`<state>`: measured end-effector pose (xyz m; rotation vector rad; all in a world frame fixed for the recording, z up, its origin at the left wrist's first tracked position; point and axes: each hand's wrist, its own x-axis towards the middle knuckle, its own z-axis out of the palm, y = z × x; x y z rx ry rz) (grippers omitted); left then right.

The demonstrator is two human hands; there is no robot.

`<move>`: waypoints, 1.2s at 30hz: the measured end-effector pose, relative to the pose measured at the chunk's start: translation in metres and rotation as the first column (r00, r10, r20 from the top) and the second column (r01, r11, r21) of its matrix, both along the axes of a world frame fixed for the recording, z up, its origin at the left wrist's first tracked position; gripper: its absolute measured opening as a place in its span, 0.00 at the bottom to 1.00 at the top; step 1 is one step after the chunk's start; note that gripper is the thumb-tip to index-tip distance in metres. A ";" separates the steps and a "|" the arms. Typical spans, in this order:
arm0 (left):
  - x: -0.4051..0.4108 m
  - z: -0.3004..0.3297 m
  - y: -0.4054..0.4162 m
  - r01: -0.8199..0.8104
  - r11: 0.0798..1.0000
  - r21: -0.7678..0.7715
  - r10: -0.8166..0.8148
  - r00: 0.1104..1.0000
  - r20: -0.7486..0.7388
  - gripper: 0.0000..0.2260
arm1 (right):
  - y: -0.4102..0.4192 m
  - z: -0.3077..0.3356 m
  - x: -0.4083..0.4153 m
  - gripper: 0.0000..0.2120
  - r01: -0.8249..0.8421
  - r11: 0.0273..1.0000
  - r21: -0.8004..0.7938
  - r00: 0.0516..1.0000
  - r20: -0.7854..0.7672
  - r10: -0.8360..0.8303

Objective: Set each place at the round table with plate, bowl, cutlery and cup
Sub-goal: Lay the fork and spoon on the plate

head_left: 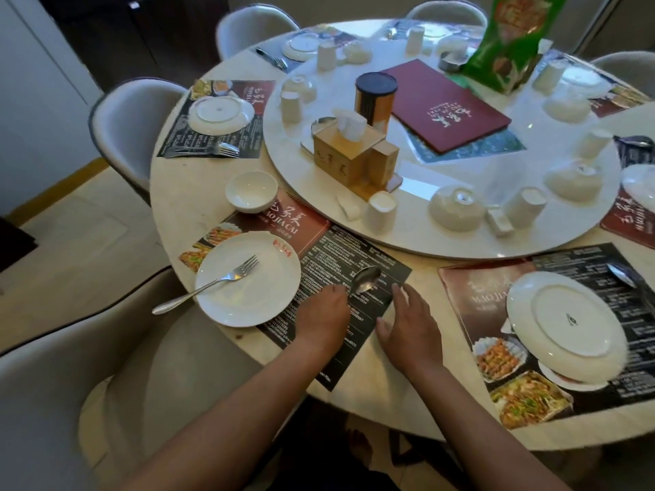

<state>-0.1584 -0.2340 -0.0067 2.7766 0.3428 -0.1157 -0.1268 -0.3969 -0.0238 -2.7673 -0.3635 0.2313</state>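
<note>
At the near place a white plate sits upright on a printed placemat, with a fork lying across its left rim. A white bowl stands upright beyond the plate. My left hand holds a spoon by its handle, its bowl resting on the mat right of the plate. My right hand hovers open beside it over the mat's right edge. A white cup stands upside down on the turntable just beyond.
To the right another placemat holds an upside-down plate and a spoon. The turntable carries a tissue box, a dark-lidded canister, a red menu, a green bag and several inverted cups and bowls. Chairs ring the table.
</note>
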 end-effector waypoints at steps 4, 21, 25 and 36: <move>-0.026 0.005 0.023 -0.185 0.979 -0.090 0.192 0.978 0.082 0.08 | 0.023 0.008 0.014 0.33 -0.052 0.998 0.033 0.999 0.004 0.052; -0.107 -0.007 0.163 -0.407 0.909 -0.089 0.414 0.907 0.082 0.10 | 0.106 -0.007 -0.016 0.33 -0.342 0.935 -0.099 0.939 -0.067 0.336; -0.104 -0.008 0.173 -0.367 0.927 -0.083 0.373 0.924 0.087 0.09 | 0.108 -0.004 -0.018 0.33 -0.330 0.938 -0.106 0.943 -0.075 0.324; -0.098 -0.012 0.181 -0.307 0.952 0.000 0.306 0.949 0.081 0.10 | 0.113 0.001 -0.024 0.32 -0.299 0.948 -0.112 0.953 -0.081 0.291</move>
